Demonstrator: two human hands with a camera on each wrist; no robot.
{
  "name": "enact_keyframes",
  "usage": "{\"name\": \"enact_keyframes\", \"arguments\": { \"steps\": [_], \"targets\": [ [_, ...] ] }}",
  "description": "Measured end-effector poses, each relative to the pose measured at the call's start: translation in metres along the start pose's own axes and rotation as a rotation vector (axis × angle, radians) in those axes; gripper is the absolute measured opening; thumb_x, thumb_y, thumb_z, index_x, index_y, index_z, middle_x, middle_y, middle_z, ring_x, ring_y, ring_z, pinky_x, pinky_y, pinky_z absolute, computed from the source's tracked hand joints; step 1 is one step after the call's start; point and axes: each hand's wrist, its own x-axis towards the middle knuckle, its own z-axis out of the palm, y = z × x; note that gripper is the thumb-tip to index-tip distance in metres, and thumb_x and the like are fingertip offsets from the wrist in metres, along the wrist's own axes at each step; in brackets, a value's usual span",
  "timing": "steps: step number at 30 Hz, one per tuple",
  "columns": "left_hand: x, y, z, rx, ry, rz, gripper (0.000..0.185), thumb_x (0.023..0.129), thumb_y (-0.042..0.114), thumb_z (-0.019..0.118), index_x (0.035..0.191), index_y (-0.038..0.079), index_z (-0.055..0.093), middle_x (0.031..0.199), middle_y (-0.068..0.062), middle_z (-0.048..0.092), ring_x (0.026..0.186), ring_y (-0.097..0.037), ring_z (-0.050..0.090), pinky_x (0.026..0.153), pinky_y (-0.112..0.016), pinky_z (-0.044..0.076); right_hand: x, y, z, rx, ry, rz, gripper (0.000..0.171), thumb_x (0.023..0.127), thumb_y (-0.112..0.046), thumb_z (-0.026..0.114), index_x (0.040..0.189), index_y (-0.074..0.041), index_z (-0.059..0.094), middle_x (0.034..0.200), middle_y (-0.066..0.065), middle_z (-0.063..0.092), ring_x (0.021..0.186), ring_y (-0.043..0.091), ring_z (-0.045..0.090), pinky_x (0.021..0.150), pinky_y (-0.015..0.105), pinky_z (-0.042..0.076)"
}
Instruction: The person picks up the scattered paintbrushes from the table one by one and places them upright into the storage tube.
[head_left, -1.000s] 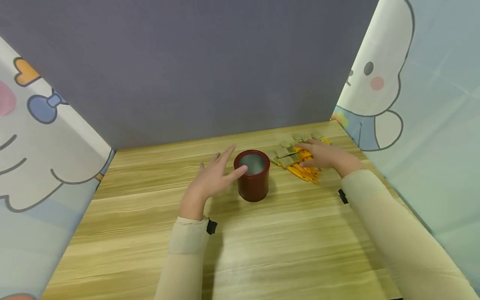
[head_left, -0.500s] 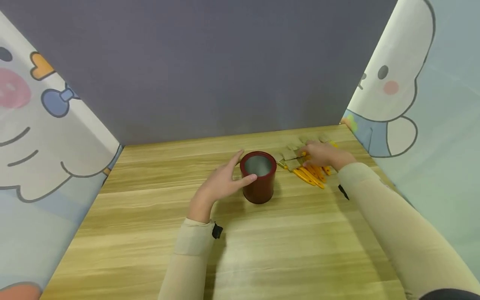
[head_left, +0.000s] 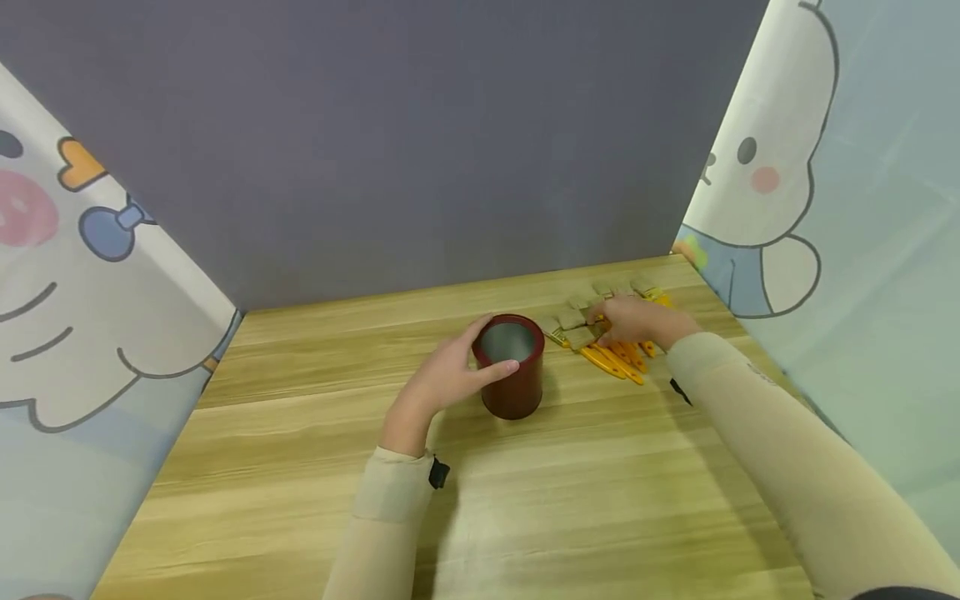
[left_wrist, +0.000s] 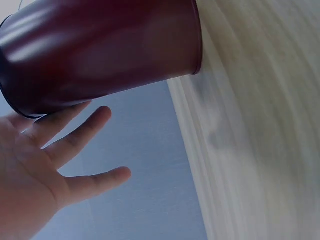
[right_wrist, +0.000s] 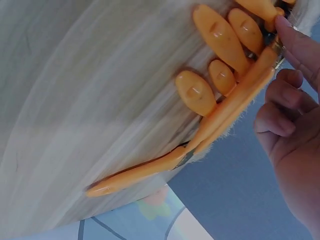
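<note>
1. Head view shows the left hand (head_left: 450,375) curved round the near-left side of the dark red cup (head_left: 513,367), thumb on the front wall and fingers behind the rim; the cup stands upright on the wooden table (head_left: 525,500), midway across and toward the far edge
2. Left wrist view has the cup (left_wrist: 100,50) against the fingertips while three fingers (left_wrist: 75,140) lie spread and fairly straight, so the grasp looks loose rather than clamped
3. Right hand (head_left: 637,321) rests on the pile of orange-handled brushes (head_left: 600,337) near the far right corner of the table, just right of the cup; in the right wrist view its fingers (right_wrist: 285,107) curl narrowly beside a brush handle (right_wrist: 235,100), seemingly pinching one, though the contact itself is not shown
4. Risk, as I judge it: a light hold on a smooth, empty cup could let it slide or tip if a brush strikes the rim
5. Second risk: the brushes overlap, so lifting one may drag its neighbours toward the table's right edge
6. Hard to tell: the hand covers most of the pile, the brush count is unclear, the bristles are blurred, and the cup's inside shows only grey
</note>
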Motion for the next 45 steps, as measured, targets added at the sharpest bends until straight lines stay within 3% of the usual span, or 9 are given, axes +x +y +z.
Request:
{"name": "enact_keyframes", "arguments": {
  "steps": [13, 17, 24, 25, 28, 32, 37, 40, 45],
  "targets": [
    [-0.004, -0.003, -0.001, -0.090, 0.021, -0.059, 0.097, 0.085, 0.071, 0.078, 0.165, 0.040, 0.034, 0.158, -0.002, 0.054, 0.146, -0.031, 0.054, 0.114, -0.057, 0.049, 0.000, -0.011, -0.004, -0.020, -0.052, -0.002, 0.044, 0.099, -0.016, 0.077, 0.139, -0.001, 0.068, 0.141, 0.026, 0.066, 0.128, 0.047, 0.063, 0.109, 0.062, 0.051],
    [-0.004, -0.001, -0.003, -0.082, 0.011, -0.070, 0.098, 0.085, 0.072, 0.078, 0.165, 0.041, 0.033, 0.155, -0.003, 0.057, 0.144, -0.029, 0.055, 0.113, -0.055, 0.050, -0.001, -0.014, -0.009, 0.001, -0.080, 0.002, 0.045, 0.097, -0.016, 0.079, 0.139, -0.001, 0.069, 0.146, 0.026, 0.063, 0.132, 0.046, 0.061, 0.109, 0.061, 0.052],
    [-0.003, 0.003, -0.001, -0.077, 0.023, -0.059, 0.098, 0.084, 0.072, 0.079, 0.165, 0.039, 0.035, 0.148, -0.003, 0.062, 0.130, -0.026, 0.065, 0.110, -0.053, 0.053, -0.014, -0.013, -0.036, 0.027, -0.059, 0.002, 0.050, 0.093, -0.020, 0.082, 0.137, 0.000, 0.069, 0.134, 0.022, 0.068, 0.105, 0.032, 0.065, 0.097, 0.055, 0.055],
    [-0.003, 0.003, 0.000, -0.076, 0.025, -0.058, 0.098, 0.084, 0.072, 0.079, 0.165, 0.039, 0.035, 0.147, -0.002, 0.062, 0.127, -0.026, 0.066, 0.109, -0.053, 0.053, -0.017, -0.012, -0.041, 0.034, -0.042, -0.003, 0.049, 0.094, -0.021, 0.082, 0.137, 0.000, 0.069, 0.131, 0.020, 0.069, 0.105, 0.031, 0.064, 0.092, 0.052, 0.056],
    [-0.003, 0.001, 0.003, -0.074, 0.023, -0.055, 0.099, 0.084, 0.072, 0.079, 0.166, 0.038, 0.034, 0.146, -0.001, 0.063, 0.126, -0.024, 0.066, 0.108, -0.052, 0.053, -0.027, -0.009, -0.059, 0.092, 0.031, -0.013, 0.047, 0.095, -0.022, 0.082, 0.135, -0.002, 0.071, 0.093, 0.010, 0.068, 0.081, 0.023, 0.056, 0.075, 0.040, 0.051],
    [-0.003, -0.003, 0.006, -0.098, 0.036, -0.036, 0.099, 0.085, 0.071, 0.079, 0.166, 0.036, 0.035, 0.146, 0.001, 0.063, 0.133, -0.022, 0.062, 0.109, -0.052, 0.053, -0.044, -0.018, -0.086, 0.200, 0.156, 0.004, 0.051, 0.094, -0.032, 0.083, 0.137, -0.006, 0.072, 0.060, -0.004, 0.035, 0.057, 0.014, 0.029, 0.062, 0.033, 0.036],
    [-0.001, -0.006, 0.006, -0.128, 0.065, -0.004, 0.097, 0.085, 0.069, 0.080, 0.165, 0.034, 0.037, 0.143, 0.002, 0.065, 0.133, -0.021, 0.062, 0.109, -0.053, 0.054, -0.064, -0.043, -0.117, 0.361, 0.287, 0.043, 0.068, 0.092, -0.045, 0.084, 0.148, -0.011, 0.064, 0.056, -0.007, 0.030, 0.052, 0.012, 0.025, 0.082, 0.039, 0.044],
    [0.000, -0.007, 0.005, -0.129, 0.065, -0.004, 0.098, 0.085, 0.070, 0.079, 0.165, 0.034, 0.037, 0.143, 0.002, 0.065, 0.134, -0.021, 0.062, 0.109, -0.054, 0.053, -0.070, -0.057, -0.126, 0.458, 0.359, 0.050, 0.075, 0.089, -0.048, 0.086, 0.151, -0.013, 0.061, 0.055, -0.007, 0.027, 0.051, 0.012, 0.024, 0.089, 0.033, 0.046],
    [0.003, -0.007, 0.006, -0.131, 0.057, -0.015, 0.099, 0.085, 0.070, 0.079, 0.166, 0.033, 0.036, 0.148, 0.001, 0.063, 0.136, -0.023, 0.060, 0.111, -0.054, 0.052, -0.072, -0.084, -0.124, 0.629, 0.490, -0.042, 0.048, 0.089, -0.039, 0.089, 0.129, -0.014, 0.078, 0.054, -0.006, 0.025, 0.051, 0.016, 0.022, 0.062, 0.029, 0.038]
  ]
}}
